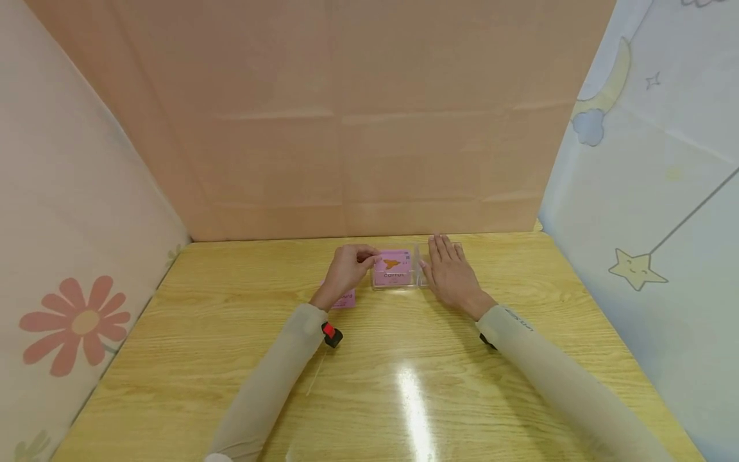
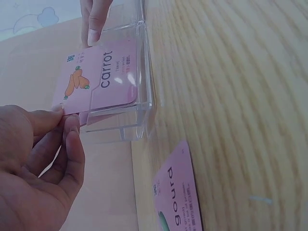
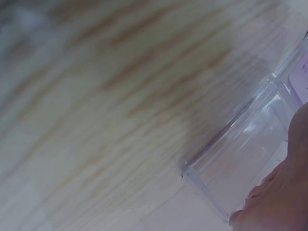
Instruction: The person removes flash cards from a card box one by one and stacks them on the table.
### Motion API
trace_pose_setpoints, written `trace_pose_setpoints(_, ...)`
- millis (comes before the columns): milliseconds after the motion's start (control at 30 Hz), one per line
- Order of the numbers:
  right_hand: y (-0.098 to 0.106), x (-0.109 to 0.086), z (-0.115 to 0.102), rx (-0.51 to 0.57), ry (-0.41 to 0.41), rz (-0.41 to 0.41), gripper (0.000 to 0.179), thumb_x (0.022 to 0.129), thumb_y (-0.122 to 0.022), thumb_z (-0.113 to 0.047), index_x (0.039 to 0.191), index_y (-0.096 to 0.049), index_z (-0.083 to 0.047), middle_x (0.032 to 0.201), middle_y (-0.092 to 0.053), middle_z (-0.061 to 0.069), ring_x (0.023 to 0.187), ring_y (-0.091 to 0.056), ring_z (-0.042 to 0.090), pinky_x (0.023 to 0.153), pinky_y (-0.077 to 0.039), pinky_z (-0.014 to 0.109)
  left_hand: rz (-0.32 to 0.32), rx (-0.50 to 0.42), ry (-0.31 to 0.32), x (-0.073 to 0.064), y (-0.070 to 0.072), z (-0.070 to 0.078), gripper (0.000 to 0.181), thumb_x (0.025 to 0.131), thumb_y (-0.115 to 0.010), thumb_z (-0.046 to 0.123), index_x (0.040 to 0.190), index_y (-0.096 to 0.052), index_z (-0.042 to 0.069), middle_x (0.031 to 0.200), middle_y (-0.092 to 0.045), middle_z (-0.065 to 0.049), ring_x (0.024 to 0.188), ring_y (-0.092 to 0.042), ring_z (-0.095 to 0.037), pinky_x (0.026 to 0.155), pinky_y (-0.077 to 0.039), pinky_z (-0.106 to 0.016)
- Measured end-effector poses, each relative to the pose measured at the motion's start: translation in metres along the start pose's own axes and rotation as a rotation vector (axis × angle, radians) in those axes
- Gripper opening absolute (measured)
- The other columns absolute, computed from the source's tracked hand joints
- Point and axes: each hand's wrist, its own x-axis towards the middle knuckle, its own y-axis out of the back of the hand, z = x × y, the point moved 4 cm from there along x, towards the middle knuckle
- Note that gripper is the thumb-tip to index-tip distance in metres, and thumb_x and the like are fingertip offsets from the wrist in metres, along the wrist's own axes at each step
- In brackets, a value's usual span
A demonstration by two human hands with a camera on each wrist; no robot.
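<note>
With our left hand we are pinching the upper left corner of the carrot card between thumb and fingers, in a narrow hold. The card is sitting in the left compartment of a clear box, its top rising above the low front wall. The relation that counts, as we are judging it, is that the card is lying directly to the right of the left fingertips, making the left hand the nearer one. The box is running lengthwise from left to right, one hand at either end. We are laying the right hand over the right compartment, fingers straight and together; its thumb is pointing to just beside the card's right edge, though we are not making out whether they are touching. The gourd card is lying on the table, left of the box and, from the head view, partly hidden behind the left wrist.
</note>
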Motion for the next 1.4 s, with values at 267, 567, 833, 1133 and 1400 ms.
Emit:
trace_pose_setpoints(267, 0.0001, 0.0009, -0.0002, -0.003, 0.002, -0.004, 0.071, 0.116, -0.023, -0.041, 0.166, -0.005, 0.006, 0.175, -0.01, 0.027, 0.165, -0.006, 0.042, 0.134, -0.008, 0.061, -0.007, -0.018, 0.019, 0.0008, 0.0002, 0.0007, 0.017, 0.102, -0.07, 0.017, 0.112, -0.081, 0.008, 0.105, -0.082, -0.009, 0.092, -0.077, -0.019, 0.08, -0.064, -0.032)
trace_pose_setpoints(567, -0.0005, 0.0011, -0.0012, 0.004, -0.001, 0.003, 0.07, 0.116, -0.024, -0.04, 0.166, -0.006, 0.006, 0.175, -0.011, 0.027, 0.165, -0.007, 0.043, 0.134, -0.008, 0.062, -0.011, -0.029, 0.016, 0.0007, 0.0002, 0.0002, 0.018, 0.104, -0.068, 0.018, 0.111, -0.08, 0.007, 0.104, -0.082, -0.01, 0.091, -0.076, -0.019, 0.078, -0.064, -0.032)
trace_pose_setpoints(833, -0.001, 0.0021, -0.0018, -0.001, -0.005, -0.002, 0.07, 0.116, -0.024, -0.04, 0.166, -0.005, 0.005, 0.175, -0.01, 0.027, 0.165, -0.006, 0.042, 0.134, -0.006, 0.061, -0.004, -0.034, 0.02, 0.0014, 0.0, -0.0003, 0.018, 0.103, -0.069, 0.019, 0.11, -0.08, 0.007, 0.102, -0.082, -0.009, 0.09, -0.077, -0.021, 0.074, -0.063, -0.031)
trace_pose_setpoints(1133, -0.0003, 0.0023, -0.0023, -0.008, -0.003, 0.015, 0.07, 0.116, -0.024, -0.039, 0.166, -0.007, 0.006, 0.175, -0.013, 0.028, 0.165, -0.009, 0.043, 0.134, -0.009, 0.062, -0.012, -0.046, 0.018, 0.0022, 0.0002, -0.0003, 0.019, 0.104, -0.068, 0.021, 0.111, -0.079, 0.007, 0.1, -0.081, -0.01, 0.09, -0.077, -0.028, 0.067, -0.059, -0.025)
trace_pose_setpoints(1400, -0.0006, 0.0017, -0.0025, -0.011, -0.007, 0.005, 0.07, 0.116, -0.024, -0.04, 0.166, -0.005, 0.005, 0.175, -0.012, 0.027, 0.165, -0.007, 0.042, 0.134, -0.007, 0.062, 0.001, -0.035, -0.009, 0.0034, 0.0023, 0.0016, 0.019, 0.105, -0.066, 0.021, 0.113, -0.078, 0.008, 0.1, -0.082, -0.009, 0.092, -0.077, -0.029, 0.065, -0.055, -0.025)
